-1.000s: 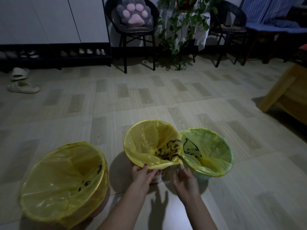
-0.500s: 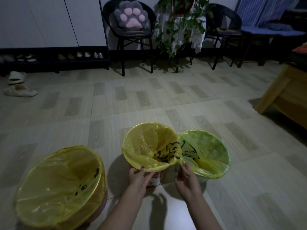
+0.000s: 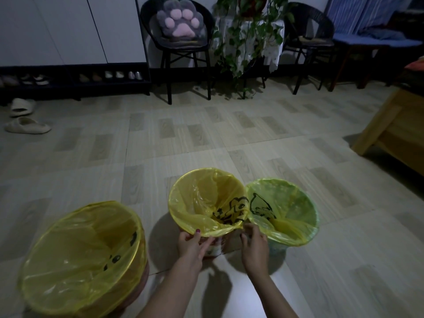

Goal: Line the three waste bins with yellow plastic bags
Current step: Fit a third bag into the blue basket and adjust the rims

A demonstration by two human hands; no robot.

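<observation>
On the tiled floor (image 3: pixel 229 138) I see three bins in a row, each lined with a yellow bag: left bin (image 3: pixel 85 255), middle bin (image 3: pixel 206 200), right bin (image 3: pixel 286 210). My left hand (image 3: pixel 191 245) pinches the middle bag's near hem under the rim. My right hand (image 3: pixel 253 242) curls onto the hem where the middle and right bins touch.

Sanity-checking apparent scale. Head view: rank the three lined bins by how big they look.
1. left bin, looks largest, but it is nearest the camera.
2. middle bin and right bin: rims look alike, not ranked.
</observation>
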